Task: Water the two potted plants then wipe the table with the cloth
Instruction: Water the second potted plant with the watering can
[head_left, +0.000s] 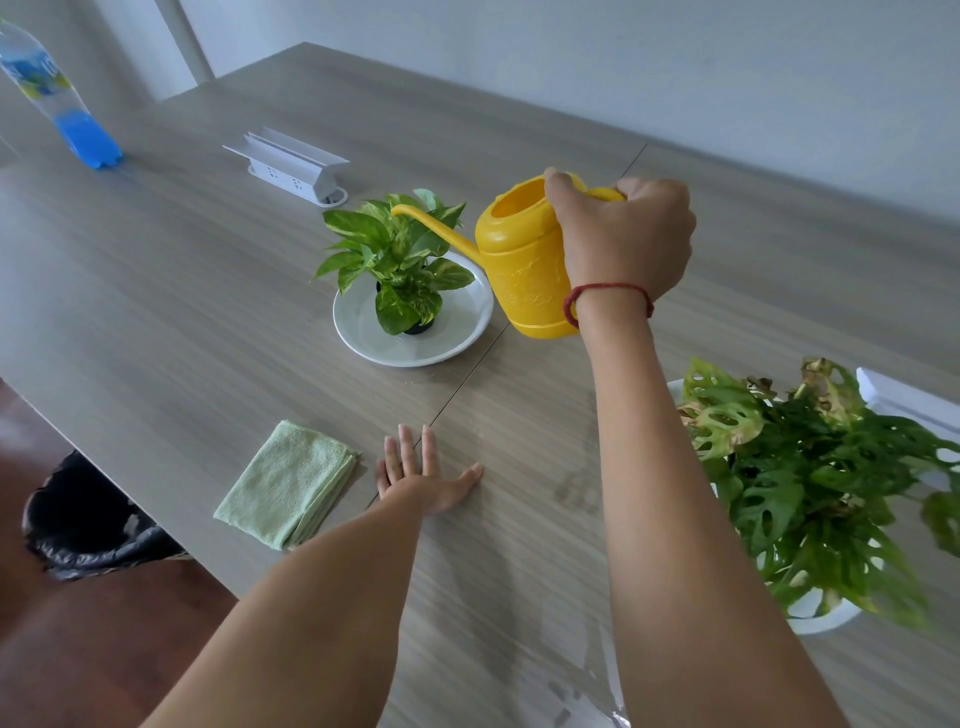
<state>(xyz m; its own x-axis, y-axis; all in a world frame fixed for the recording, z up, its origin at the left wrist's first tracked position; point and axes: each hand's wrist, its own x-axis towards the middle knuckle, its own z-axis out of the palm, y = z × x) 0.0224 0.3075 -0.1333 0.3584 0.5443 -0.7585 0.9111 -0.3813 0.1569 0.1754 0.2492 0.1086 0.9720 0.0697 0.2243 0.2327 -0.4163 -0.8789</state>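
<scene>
Two bare forearms reach out from the bottom edge over the table (182, 270). The left hand (423, 480) lies flat on the wood, fingers straight and spread, holding nothing. The cloth (288, 483), green and folded, sits just to the outside of that hand, not touching it.

The right hand (626, 234), a red string (608, 287) round its wrist, is curled tight round the handle of the yellow can (519, 265). The can is about upright, and whether its base touches the table cannot be told. From the grip the spout (434, 223) runs left, its tip over the leaves of the small plant (400, 260), which stands in a dark pot on a white plate (358, 325) just left of the can.

Nearer than the grip and to its right, past the forearm, stands the large plant (810, 467) in a white pot (826, 618), its holed leaves partly browned. A white box (906, 400) shows behind it.

Beyond the grip to the left is a white socket box (291, 166), and far left a clear bottle (62, 104) with blue liquid. A black bin bag (88, 519) sits below the table's left edge.
</scene>
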